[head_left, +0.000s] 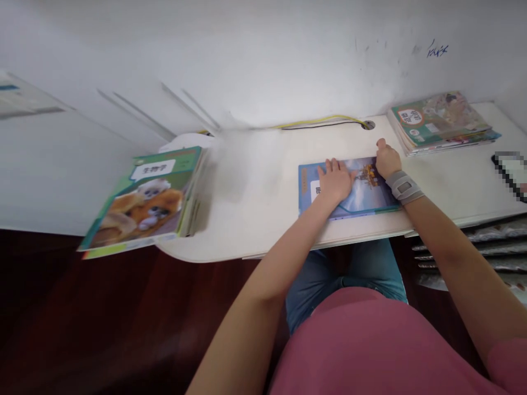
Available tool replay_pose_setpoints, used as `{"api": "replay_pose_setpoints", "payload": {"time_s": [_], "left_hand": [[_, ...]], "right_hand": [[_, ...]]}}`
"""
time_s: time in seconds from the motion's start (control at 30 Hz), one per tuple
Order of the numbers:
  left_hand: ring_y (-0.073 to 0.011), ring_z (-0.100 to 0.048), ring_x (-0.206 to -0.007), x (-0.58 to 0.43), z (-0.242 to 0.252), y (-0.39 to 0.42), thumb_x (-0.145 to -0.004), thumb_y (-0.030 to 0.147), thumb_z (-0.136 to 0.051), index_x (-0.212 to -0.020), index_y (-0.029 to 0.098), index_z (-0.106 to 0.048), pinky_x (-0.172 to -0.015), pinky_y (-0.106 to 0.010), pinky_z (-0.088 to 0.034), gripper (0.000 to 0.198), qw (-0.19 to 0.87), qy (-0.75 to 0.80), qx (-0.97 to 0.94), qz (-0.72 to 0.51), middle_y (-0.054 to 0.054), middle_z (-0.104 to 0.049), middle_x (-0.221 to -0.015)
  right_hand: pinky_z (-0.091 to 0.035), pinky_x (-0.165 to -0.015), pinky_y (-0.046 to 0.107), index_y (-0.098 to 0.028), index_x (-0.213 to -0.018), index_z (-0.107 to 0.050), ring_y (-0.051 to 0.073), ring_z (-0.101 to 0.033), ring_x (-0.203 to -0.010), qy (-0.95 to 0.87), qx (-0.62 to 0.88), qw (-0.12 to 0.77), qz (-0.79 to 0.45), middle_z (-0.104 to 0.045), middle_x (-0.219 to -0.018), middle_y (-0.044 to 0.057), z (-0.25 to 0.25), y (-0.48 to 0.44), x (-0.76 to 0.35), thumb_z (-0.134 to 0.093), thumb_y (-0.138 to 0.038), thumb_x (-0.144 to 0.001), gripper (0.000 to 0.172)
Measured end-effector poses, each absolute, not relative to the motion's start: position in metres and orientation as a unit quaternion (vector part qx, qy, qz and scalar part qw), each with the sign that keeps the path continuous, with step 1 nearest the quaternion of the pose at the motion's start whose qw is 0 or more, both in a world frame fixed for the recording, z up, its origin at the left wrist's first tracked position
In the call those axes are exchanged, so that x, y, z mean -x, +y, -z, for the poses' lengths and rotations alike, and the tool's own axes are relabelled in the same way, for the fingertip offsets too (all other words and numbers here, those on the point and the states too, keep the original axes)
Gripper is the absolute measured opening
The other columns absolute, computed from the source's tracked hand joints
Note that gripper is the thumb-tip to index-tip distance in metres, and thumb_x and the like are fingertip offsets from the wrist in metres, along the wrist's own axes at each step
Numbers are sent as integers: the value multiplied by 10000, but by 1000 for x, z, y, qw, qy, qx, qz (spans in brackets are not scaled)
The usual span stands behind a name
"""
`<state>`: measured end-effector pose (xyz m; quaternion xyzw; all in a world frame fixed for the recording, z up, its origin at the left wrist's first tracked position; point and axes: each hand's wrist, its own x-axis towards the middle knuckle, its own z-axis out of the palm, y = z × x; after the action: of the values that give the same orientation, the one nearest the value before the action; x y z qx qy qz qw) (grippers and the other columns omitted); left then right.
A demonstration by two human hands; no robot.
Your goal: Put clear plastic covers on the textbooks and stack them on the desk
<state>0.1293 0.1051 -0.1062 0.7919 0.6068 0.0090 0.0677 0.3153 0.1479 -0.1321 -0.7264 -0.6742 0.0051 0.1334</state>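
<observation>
A blue textbook [362,192] with a ship-like structure on its cover lies flat on the white desk in front of me, turned sideways. My left hand [335,181] rests palm down on the cover, fingers spread, holding nothing. At the book's far right corner is my right hand [388,159], its fingers curled and the thumb sticking out. Whether anything is inside those fingers is hidden. A grey band [405,187] circles my right wrist.
Left on the desk [251,186], a stack of books [144,203] topped by a green biology book overhangs the edge. Another book stack [440,120] sits back right. A phone-like object [510,173] lies far right. Cables [321,122] run along the wall into a hole.
</observation>
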Motion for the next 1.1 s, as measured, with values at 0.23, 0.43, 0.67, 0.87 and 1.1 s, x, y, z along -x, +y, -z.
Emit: {"api": "replay_pose_setpoints", "payload": {"time_s": [0.23,0.43,0.67,0.87,1.1], "left_hand": [[-323,-149,-1450,-130,132,98,-954,386,-176,-1485,37,-234,-1152,-551,-126,637,65,614,-785,-47,-169,-216,-1564],[-300,-158,-1450,-112,129,96,-939,350,-265,-1500,115,-238,-1168,-486,-139,608,73,576,-813,-38,-99,-221,-1575],[-326,-149,-1448,-66,132,98,-956,345,-179,-1474,55,-285,-1161,-543,-101,603,51,690,-719,-58,-156,-238,-1560],[-287,-203,-1439,-101,133,99,-948,217,-170,-1444,27,-333,-1160,-483,-160,556,14,613,-786,-76,-165,-298,-1536],[-335,-255,-1416,-92,140,103,-950,426,-210,-1459,162,-358,-1123,-549,-205,593,40,625,-775,-89,-115,-339,-1527]], "right_hand": [[-395,-945,459,-14,-1191,-534,323,-502,-1164,-724,679,119,21,-518,-1273,279,103,132,-273,-332,-185,-945,361],[-303,-1097,430,-157,-1386,-443,230,-382,-1348,-801,583,116,-65,-431,-1473,83,126,98,-221,-184,-373,-994,517],[-209,-1109,568,-77,-1441,-352,322,-269,-1407,-757,651,42,-28,-304,-1527,169,131,97,-290,-286,-393,-958,581],[-200,-1120,521,-96,-1380,-447,292,-314,-1389,-800,594,82,0,-359,-1503,163,126,102,-244,-253,-260,-962,489],[-235,-1120,490,-142,-1427,-396,289,-289,-1403,-804,588,77,-46,-336,-1525,113,140,106,-252,-290,-355,-963,522]]}}
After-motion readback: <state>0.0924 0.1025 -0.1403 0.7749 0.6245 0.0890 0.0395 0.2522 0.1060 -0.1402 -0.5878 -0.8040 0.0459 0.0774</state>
